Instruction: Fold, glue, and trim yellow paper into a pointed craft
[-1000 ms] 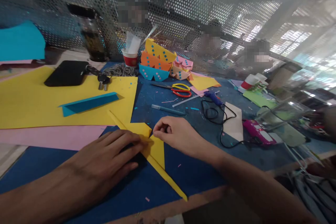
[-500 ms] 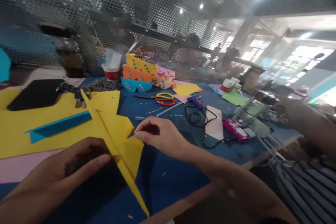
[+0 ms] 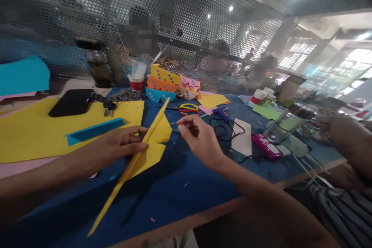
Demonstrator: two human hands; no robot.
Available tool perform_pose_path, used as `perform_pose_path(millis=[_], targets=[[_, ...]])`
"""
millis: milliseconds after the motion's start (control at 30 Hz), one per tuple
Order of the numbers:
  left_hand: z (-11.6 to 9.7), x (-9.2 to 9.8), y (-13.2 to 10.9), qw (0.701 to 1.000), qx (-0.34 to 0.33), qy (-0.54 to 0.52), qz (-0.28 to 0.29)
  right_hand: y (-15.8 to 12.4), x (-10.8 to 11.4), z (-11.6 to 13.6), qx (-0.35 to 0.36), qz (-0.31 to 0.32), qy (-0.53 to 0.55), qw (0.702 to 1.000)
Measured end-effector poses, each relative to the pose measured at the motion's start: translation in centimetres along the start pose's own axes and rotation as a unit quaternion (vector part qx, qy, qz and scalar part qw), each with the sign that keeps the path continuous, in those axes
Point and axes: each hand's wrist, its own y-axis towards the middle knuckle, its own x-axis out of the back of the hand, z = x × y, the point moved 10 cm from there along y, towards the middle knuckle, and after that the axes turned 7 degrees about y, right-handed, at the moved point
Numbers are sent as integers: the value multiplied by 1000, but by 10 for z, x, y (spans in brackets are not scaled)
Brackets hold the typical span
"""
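Note:
My left hand (image 3: 124,143) holds a folded yellow paper piece (image 3: 152,149) between thumb and fingers. The paper stands tilted above the blue table, its long narrow edge running from lower left to upper right, with a notched outline on its right side. My right hand (image 3: 202,141) is just right of the paper, apart from it, thumb and fingers drawn together in a pinch. A thin pink line shows at its fingertips; I cannot tell whether it is held or lies behind. A folded blue paper strip (image 3: 95,131) lies on a yellow sheet (image 3: 31,135) beyond my left forearm.
Scissors (image 3: 188,108), a blue glue gun (image 3: 222,114) with a black cord and several decorated paper pieces (image 3: 164,85) are farther back. A black phone (image 3: 72,102), keys (image 3: 109,107) and paper cup (image 3: 136,82) stand left. Another person's arm (image 3: 351,139) reaches near a clear container (image 3: 281,126) at right.
The yellow paper has swung from leaning left to leaning right, and my left hand has moved up and right, closing on it. My right hand has shifted slightly rightward. The view has panned left.

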Motion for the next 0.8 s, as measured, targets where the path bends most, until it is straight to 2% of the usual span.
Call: perform_pose_path(millis=[67, 167, 267, 333, 467, 633, 800], targets=[[7, -7, 7, 998, 8, 8, 57, -3, 10, 12, 70, -24, -59, 995], [6, -27, 13, 985, -16, 76, 151, -10, 3, 22, 152, 3, -127, 980], [-1, -43, 20, 970, -42, 143, 194, -15, -14, 23, 197, 52, -178, 963], [-3, -51, 24, 957, -56, 201, 203, -19, -23, 22, 218, 78, -200, 952], [-6, -55, 30, 947, -101, 247, 179, -25, -33, 15, 223, 126, -214, 943], [-10, -47, 26, 953, -131, 249, 115, -27, -42, -9, 133, 209, -247, 937], [-27, -42, 21, 939, -200, 275, 56, -28, -50, -20, 103, 258, -249, 928]])
